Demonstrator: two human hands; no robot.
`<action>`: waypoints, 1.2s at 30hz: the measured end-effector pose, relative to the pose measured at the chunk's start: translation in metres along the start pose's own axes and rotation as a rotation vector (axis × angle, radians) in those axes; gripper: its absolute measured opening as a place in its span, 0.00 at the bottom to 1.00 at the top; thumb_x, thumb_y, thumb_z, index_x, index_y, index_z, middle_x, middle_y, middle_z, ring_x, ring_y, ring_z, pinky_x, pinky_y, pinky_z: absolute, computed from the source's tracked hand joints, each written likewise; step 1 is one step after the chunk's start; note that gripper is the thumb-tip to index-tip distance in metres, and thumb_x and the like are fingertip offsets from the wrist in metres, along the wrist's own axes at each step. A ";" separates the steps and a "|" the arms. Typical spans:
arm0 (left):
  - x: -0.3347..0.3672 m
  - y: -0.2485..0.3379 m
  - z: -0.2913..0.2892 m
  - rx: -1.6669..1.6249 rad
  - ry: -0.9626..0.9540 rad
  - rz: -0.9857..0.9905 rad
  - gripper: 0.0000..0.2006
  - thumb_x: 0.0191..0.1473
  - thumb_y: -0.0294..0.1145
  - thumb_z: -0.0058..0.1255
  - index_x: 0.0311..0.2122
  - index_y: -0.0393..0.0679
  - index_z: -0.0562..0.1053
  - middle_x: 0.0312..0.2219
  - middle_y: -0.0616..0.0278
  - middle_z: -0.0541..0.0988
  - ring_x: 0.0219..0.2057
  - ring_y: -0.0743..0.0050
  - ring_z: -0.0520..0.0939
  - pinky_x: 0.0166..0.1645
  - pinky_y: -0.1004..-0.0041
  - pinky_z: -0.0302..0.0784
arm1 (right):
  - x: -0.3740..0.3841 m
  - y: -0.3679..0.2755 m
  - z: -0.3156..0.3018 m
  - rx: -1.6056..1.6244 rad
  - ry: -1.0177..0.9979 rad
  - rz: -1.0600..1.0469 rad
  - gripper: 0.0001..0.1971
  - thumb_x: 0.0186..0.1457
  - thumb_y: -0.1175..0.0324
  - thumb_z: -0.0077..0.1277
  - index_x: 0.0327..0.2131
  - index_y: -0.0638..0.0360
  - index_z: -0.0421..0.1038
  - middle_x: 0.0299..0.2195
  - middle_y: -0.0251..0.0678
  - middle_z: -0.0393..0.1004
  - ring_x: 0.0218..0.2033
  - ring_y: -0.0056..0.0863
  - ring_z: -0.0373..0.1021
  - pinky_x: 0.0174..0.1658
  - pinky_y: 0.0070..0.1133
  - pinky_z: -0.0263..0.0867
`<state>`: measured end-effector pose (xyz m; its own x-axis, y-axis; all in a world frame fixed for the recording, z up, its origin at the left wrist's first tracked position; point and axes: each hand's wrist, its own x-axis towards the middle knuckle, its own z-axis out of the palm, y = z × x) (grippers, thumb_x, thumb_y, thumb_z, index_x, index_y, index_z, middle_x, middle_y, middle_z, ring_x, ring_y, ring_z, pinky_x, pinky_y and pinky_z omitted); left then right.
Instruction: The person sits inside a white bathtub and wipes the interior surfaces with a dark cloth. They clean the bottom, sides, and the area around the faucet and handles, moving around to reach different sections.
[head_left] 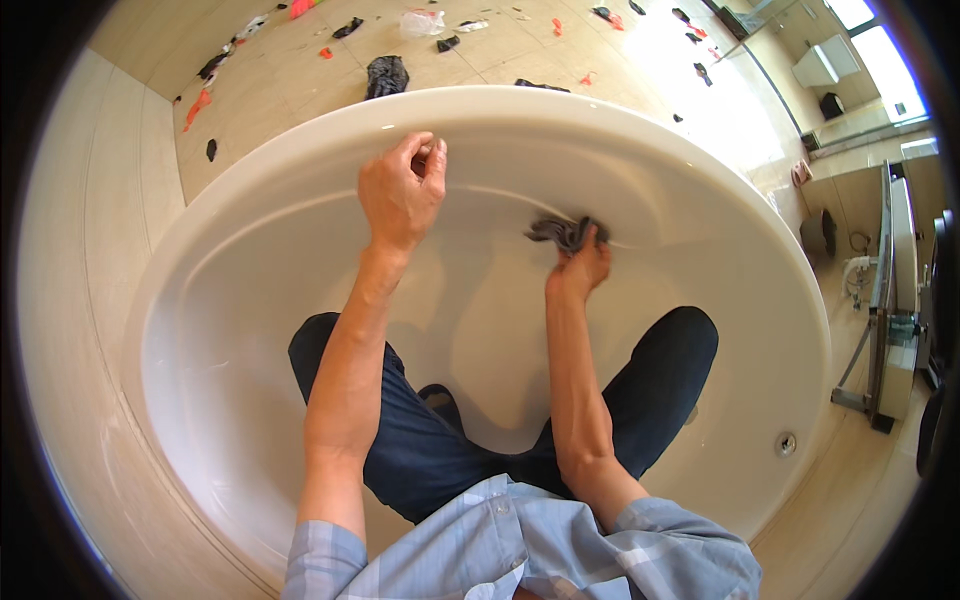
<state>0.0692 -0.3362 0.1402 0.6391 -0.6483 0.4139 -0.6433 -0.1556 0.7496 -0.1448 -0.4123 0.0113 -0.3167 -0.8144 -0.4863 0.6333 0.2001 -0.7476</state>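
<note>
I sit inside a large white oval bathtub [520, 95], with my knees bent to either side. In my right hand [583, 268] is a crumpled dark grey cloth [560, 233], held against the far inner wall of the tub, right of centre. The cloth's edges are slightly blurred. My left hand [400, 190] is raised near the far rim, left of the cloth. Its fingers are curled in, with the thumb against them. Nothing shows sticking out of that hand, and its palm is hidden.
A metal drain fitting [786, 443] sits at the tub's right end. Beyond the far rim, a black plastic bag [386, 76], a clear bag [422, 23] and several black and red scraps lie on the tiled floor. A tiled wall [90, 270] borders the left; a vanity [890, 300] stands right.
</note>
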 end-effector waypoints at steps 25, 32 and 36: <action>0.007 0.002 -0.060 -0.619 0.481 -0.147 0.08 0.65 0.30 0.52 0.39 0.35 0.77 0.23 0.68 0.77 0.23 0.85 0.73 0.28 0.82 0.68 | -0.179 0.092 0.142 -0.623 -1.242 -1.129 0.10 0.49 0.73 0.58 0.37 0.59 0.72 0.33 0.42 0.66 0.32 0.45 0.71 0.32 0.35 0.70; 0.004 0.009 -0.048 -0.605 0.412 -0.090 0.08 0.66 0.29 0.50 0.39 0.35 0.76 0.21 0.66 0.77 0.23 0.83 0.74 0.29 0.80 0.70 | -0.082 0.004 0.113 -0.864 -0.653 -1.241 0.11 0.46 0.76 0.63 0.36 0.59 0.76 0.34 0.45 0.73 0.35 0.47 0.72 0.37 0.38 0.69; 0.009 0.003 -0.050 -0.702 0.448 -0.145 0.09 0.66 0.30 0.50 0.38 0.36 0.76 0.21 0.66 0.78 0.22 0.82 0.74 0.29 0.80 0.69 | -0.045 -0.030 0.095 -0.909 -0.397 -1.385 0.13 0.45 0.76 0.64 0.38 0.59 0.78 0.36 0.42 0.72 0.38 0.46 0.70 0.41 0.38 0.68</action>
<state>0.0948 -0.3052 0.1721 0.8970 -0.2778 0.3438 -0.2257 0.3808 0.8967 -0.0824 -0.4334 0.0981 0.0292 -0.6811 0.7316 -0.5668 -0.6142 -0.5491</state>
